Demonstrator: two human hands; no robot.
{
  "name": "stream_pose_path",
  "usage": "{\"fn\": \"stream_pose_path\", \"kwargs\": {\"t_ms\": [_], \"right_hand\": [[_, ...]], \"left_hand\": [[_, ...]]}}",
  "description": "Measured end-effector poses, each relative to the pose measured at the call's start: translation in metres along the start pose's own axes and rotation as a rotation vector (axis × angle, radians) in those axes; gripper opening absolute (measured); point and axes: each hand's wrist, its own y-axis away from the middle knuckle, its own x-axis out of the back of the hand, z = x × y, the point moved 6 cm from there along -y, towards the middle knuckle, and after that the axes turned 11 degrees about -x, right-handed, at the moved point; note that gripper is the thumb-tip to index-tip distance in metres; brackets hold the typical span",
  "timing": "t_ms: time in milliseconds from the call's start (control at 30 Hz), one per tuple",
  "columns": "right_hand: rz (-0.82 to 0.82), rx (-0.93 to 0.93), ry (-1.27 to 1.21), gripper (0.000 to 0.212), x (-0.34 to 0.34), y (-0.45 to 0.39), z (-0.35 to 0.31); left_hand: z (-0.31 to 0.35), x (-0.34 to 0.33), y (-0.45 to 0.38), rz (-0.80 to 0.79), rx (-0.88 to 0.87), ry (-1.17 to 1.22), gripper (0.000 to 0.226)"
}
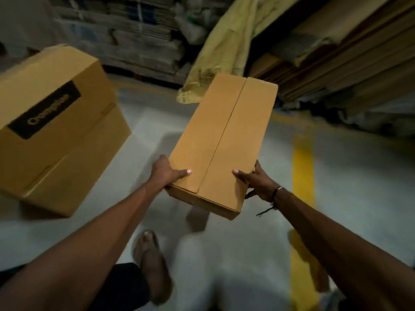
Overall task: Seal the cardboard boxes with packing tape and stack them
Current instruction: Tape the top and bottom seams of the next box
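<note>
— Where is the narrow cardboard box [222, 140]?
— In the air above the grey floor [350, 194]. The left hand [167, 171] and the right hand [258, 182] grip its near end, thumbs lying on top.

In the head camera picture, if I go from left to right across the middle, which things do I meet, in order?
Large box with a black label → left hand → narrow box held in both hands → right hand → yellow floor line.
</note>
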Motion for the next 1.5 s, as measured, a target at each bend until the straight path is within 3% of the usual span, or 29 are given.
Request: {"fn": "stream_pose_path", "kwargs": {"t_ms": [167,367,533,733,900,1000,1067,1167,1300,1500], "right_hand": [[0.194,-0.026,-0.031,0.081,0.115,0.043,0.055],[0.331,-0.014,-0.193,0.083,0.182,0.064,0.137],[0.390,-0.047,-0.243,0.087,0.194,0.045,0.179],[0.391,-0.086,-0.377,0.094,0.180,0.001,0.199],[0.381,-0.103,-0.388,0.119,0.182,-0.044,0.250],[0.369,-0.193,-0.443,0.136,0.184,-0.024,0.238],[0.348,-0.261,-0.519,0.129,0.189,-0.014,0.225],[0.323,-0.274,-0.475,0.108,0.199,-0.016,0.214],[0.384,-0.255,-0.388,0.090,0.197,-0.014,0.210],[0.302,-0.213,-0.247,0.088,0.164,-0.024,0.202]], "left_hand": [[0.060,-0.110,0.036,-0.079,-0.067,0.018,0.092],[0.101,-0.200,0.063,-0.191,-0.159,-0.067,0.091],[0.107,-0.234,0.067,-0.159,-0.154,-0.063,0.093],[0.102,-0.257,0.048,-0.111,-0.226,-0.075,0.079],[0.085,-0.272,0.046,-0.129,-0.252,-0.087,0.068],[0.082,-0.276,0.061,-0.054,-0.219,-0.115,0.065],[0.088,-0.282,0.080,-0.018,-0.122,-0.058,0.064],[0.104,-0.306,0.114,-0.156,0.004,0.101,0.079],[0.114,-0.321,0.127,-0.277,-0.043,0.114,0.114],[0.087,-0.280,0.077,-0.304,-0.174,-0.010,0.114]]}}
